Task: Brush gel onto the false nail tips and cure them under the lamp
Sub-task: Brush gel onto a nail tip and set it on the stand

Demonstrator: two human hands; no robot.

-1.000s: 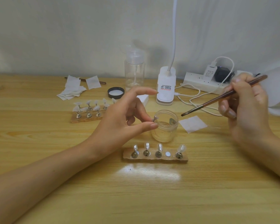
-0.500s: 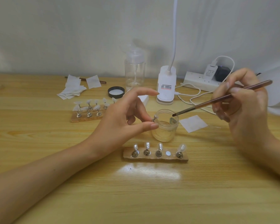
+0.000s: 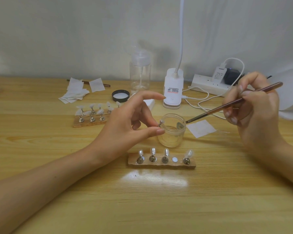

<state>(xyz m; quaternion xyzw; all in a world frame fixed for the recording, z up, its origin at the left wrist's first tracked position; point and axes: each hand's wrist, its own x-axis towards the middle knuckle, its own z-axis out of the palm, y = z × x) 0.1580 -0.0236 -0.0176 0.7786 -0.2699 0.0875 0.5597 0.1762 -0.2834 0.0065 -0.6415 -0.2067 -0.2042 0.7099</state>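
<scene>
My left hand [image 3: 130, 122] pinches a small metal nail stand [image 3: 160, 123] between thumb and fingers, beside the left rim of the open clear gel jar [image 3: 172, 132]; its nail tip is hidden by the fingers. My right hand [image 3: 254, 112] grips a brown brush [image 3: 233, 103], whose dark bristle end is at the jar's right rim. In front of the jar lies a wooden holder [image 3: 161, 163] with several nail tips on metal stands and one bare magnet spot. The white lamp base [image 3: 172, 89] stands behind the jar.
A second wooden holder [image 3: 90, 119] with several tips lies at the left. Behind are white wipes [image 3: 74, 94], a black jar lid [image 3: 120, 95], a clear pump bottle [image 3: 139, 73], a power strip [image 3: 210, 85] with cables, and a white wipe [image 3: 200, 128] right of the jar.
My right hand has moved left and lowered the brush, bringing its tip from the air right of the jar to the jar's right rim. The left hand has stayed in place.
</scene>
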